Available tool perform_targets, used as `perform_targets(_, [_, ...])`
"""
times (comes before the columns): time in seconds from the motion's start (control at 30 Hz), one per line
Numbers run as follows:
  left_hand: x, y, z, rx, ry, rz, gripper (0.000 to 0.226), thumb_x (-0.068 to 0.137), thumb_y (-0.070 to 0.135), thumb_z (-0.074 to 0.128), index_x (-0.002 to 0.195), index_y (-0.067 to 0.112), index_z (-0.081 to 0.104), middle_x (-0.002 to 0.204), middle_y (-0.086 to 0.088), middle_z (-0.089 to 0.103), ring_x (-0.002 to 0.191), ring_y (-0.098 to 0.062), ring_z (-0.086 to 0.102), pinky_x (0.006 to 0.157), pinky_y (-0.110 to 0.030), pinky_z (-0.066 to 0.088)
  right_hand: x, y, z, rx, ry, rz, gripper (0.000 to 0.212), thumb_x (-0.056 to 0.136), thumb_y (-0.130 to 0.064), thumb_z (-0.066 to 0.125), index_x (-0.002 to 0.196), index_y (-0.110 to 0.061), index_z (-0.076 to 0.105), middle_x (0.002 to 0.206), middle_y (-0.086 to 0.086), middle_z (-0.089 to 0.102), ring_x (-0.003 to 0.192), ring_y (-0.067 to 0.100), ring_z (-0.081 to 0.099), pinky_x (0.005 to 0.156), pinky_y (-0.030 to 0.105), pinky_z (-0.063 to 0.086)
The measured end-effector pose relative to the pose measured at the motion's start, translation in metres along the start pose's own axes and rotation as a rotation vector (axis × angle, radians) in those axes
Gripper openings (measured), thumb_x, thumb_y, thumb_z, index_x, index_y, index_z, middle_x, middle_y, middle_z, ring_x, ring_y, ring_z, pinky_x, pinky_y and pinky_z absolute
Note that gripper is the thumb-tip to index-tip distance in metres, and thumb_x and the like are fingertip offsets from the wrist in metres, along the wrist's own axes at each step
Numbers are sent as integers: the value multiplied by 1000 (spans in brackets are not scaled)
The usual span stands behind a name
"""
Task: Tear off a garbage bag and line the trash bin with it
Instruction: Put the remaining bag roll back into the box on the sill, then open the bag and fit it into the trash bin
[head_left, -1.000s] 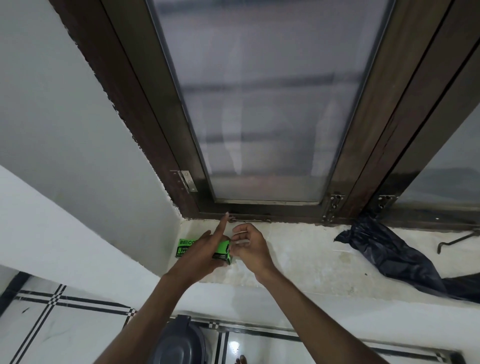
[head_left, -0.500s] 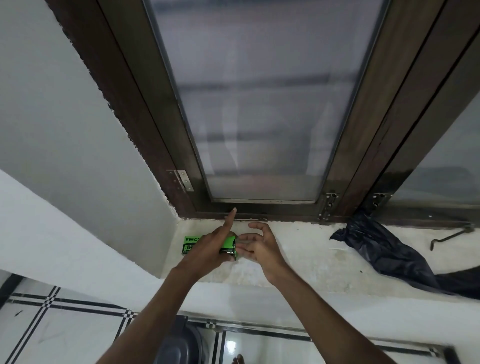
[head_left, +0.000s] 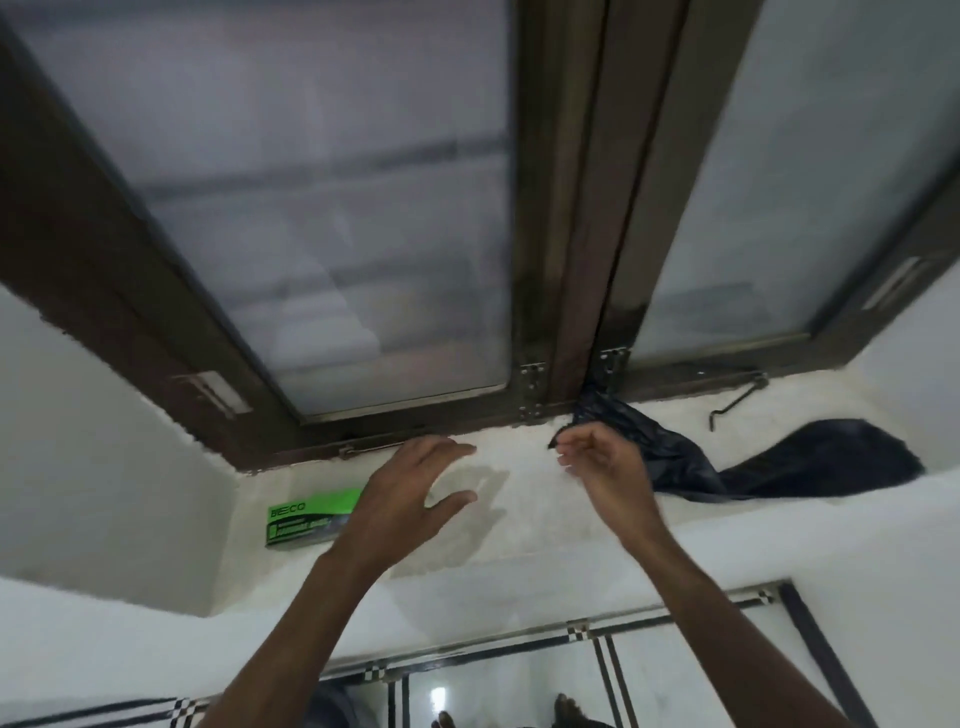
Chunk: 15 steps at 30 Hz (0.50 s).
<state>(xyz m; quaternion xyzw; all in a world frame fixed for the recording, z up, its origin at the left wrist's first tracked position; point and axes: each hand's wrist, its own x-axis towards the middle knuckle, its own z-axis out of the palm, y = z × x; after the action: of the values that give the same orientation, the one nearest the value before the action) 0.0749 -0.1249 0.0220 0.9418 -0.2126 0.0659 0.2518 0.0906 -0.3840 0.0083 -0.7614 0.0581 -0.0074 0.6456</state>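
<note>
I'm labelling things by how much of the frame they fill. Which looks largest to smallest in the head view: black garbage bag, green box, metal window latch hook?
1. black garbage bag, partly hidden by the right hand
2. green box, partly covered by the left hand
3. metal window latch hook, farther from the camera

- Dim, cool indoor light, coming mostly through the frosted window panes (head_left: 322, 218).
- Slight motion blur softens the whole view.
- Wide-angle lens bends the dark window frame (head_left: 566, 208) outward near the edges.
- A small glare spot shines on the floor tile (head_left: 439, 696).
</note>
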Motion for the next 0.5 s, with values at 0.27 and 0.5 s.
perform_targets(0.27, [59, 129, 92, -377, -144, 161, 15, 93, 22, 62, 102, 21, 74, 98, 11, 71, 85, -4, 65, 78, -29, 55, -3, 77, -228, -1196, 175, 39, 46, 82, 0, 68, 127, -12, 67, 134, 21, 61, 130, 50, 44, 108, 52, 39])
perform_targets(0.5, [70, 199, 137, -511, -312, 63, 19, 94, 24, 59, 106, 22, 73, 101, 12, 72, 90, -6, 67, 81, -29, 56, -16, 79, -258, -1114, 163, 5, 11, 85, -9, 68, 92, -17, 73, 91, 2, 70, 83, 26, 67, 72, 33, 50])
